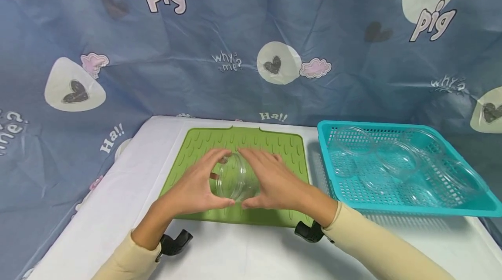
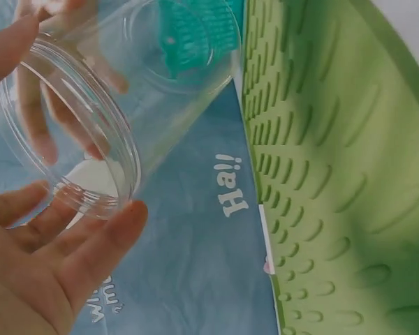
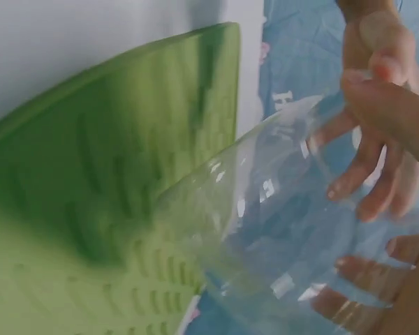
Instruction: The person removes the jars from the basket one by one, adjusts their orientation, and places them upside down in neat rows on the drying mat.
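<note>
A clear plastic jar [image 1: 239,177], tilted on its side, is held between both hands above the green mat [image 1: 235,219]. The left hand [image 1: 196,179] grips the ringed rim end, thumb below and fingers over the top. Around the body curl the fingers of the right hand [image 1: 276,177]. In the left wrist view the jar [image 2: 174,118] shows its double-ringed rim towards the left hand [image 2: 49,258]. Whether a clear lid sits on that rim, I cannot tell. The right wrist view is blurred, with the jar [image 3: 265,209] in the fingers of the right hand [image 3: 391,272].
A turquoise basket [image 1: 327,158] stands at the right on the white table [image 1: 219,254], with several clear round containers [image 1: 396,158] inside. The green mat has raised ridges. Behind the table hangs a blue printed cloth [image 1: 219,88].
</note>
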A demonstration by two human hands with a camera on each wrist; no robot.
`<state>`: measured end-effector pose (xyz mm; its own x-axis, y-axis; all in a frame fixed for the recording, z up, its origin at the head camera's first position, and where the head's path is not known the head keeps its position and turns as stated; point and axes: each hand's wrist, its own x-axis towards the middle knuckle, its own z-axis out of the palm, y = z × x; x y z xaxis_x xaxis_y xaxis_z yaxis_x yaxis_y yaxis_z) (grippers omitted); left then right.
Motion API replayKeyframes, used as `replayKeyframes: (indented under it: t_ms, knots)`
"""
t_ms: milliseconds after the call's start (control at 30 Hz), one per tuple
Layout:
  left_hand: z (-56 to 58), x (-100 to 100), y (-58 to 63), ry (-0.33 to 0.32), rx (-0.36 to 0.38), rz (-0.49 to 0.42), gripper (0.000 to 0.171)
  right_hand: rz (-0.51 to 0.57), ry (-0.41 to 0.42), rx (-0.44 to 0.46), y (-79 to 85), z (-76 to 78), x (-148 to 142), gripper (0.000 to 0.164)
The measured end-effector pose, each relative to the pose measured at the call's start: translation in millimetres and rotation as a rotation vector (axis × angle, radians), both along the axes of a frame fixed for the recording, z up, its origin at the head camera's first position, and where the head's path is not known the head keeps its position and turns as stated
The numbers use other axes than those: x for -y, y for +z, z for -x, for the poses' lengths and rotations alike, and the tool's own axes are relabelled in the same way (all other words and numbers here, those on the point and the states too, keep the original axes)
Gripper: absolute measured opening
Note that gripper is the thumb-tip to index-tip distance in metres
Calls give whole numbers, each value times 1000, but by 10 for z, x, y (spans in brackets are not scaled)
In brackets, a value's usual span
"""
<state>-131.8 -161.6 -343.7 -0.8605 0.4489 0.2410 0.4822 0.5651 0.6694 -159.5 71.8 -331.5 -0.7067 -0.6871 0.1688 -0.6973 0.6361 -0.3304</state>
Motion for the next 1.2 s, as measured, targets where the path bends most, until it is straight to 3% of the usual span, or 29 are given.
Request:
replayKeyframes:
  t_ms: [367,600,900,1067,1200]
  knots:
    - [-52,77,-55,-105,25,-93,102,69,-33,54,-130,-96,-238,116]
    - [-61,111,-24,-127,4,-126,101,186,-41,176,-139,-106,-372,114]
    - [-67,124,-21,-169,-16,-177,102,343,-13,233,-217,-192,-509,105]
    - [-96,158,-8,-181,10,-225,101,501,11,318,-266,-283,-556,103]
    - [-107,199,-29,-180,56,-278,99,697,94,445,-370,-302,-566,102]
